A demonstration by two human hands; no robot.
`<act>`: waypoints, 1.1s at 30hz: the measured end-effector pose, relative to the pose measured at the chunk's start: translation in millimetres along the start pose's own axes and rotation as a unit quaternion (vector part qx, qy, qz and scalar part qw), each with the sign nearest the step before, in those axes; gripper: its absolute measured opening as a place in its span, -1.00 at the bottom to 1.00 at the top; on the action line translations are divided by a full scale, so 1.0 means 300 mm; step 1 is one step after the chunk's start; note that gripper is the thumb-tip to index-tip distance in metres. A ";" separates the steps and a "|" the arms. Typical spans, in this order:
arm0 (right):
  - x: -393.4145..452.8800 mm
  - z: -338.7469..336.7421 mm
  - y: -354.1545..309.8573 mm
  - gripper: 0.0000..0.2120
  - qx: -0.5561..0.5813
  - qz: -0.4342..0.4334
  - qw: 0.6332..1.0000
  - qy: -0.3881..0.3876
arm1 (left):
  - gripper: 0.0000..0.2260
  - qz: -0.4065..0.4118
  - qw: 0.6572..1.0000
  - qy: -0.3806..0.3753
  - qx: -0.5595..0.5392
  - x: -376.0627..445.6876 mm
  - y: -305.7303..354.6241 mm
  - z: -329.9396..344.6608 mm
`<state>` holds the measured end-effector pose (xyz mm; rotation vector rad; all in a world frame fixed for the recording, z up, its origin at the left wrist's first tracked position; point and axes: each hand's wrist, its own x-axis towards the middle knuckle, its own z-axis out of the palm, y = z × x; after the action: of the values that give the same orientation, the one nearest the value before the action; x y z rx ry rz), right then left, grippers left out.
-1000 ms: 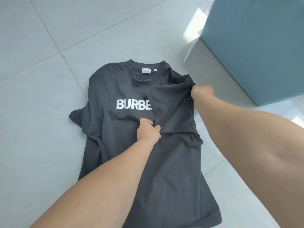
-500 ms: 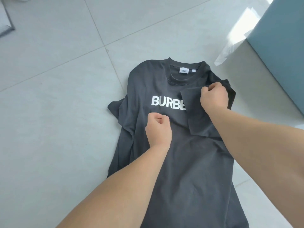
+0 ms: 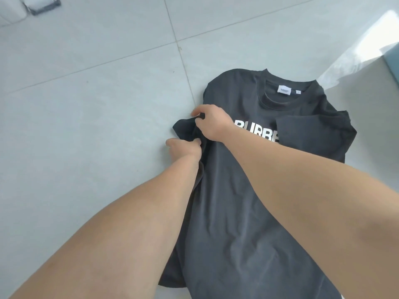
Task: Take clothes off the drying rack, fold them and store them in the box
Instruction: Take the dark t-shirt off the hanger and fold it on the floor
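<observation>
the dark grey t-shirt lay flat on the pale tiled floor, front side up, its neck end pointing away from me and its hem running back under my forearms. white block letters crossed the chest just past my right wrist; only part of the word showed, the rest hidden by my arm and by cloth. a small white label sat inside the ribbed collar, beyond and to the right of both hands.

my right hand reached across the shirt to its left sleeve, thumb and fingers pinched together on the dark edge of the sleeve, lifting a small fold of it. my left hand was just nearer to me, almost touching the right one, its fingers curled into the same bunched sleeve cloth where it met the side of the shirt. between the two hands the sleeve was crumpled and stuck out over the floor to the left of them.

far to the right of my hands, the other sleeve was folded inward over the chest, lying smooth and flat, and covering the end of the lettering. the body of the shirt showed soft wrinkles below my right forearm. a corner of a blue box showed at the far right, well apart from my hands.
</observation>
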<state>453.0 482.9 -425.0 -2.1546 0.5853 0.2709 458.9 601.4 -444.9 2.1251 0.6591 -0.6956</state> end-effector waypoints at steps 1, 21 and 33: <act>0.006 0.012 0.000 -0.64 -0.012 0.009 1.000 -0.014 | -0.54 -0.006 1.000 -0.008 -0.017 0.009 -0.007 -0.003; -0.016 -0.158 -0.169 -0.67 0.294 0.125 0.946 -0.046 | -0.80 0.313 0.947 0.064 -0.046 -0.121 0.022 -0.138; -0.071 -0.166 -0.131 -0.09 -0.064 0.111 0.976 -0.178 | -0.72 0.523 0.783 -0.038 0.334 -0.172 -0.109 -0.086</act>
<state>453.5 470.1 -359.5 -2.0920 0.6120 0.8180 407.3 629.0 -413.8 2.5779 -0.9621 -0.3589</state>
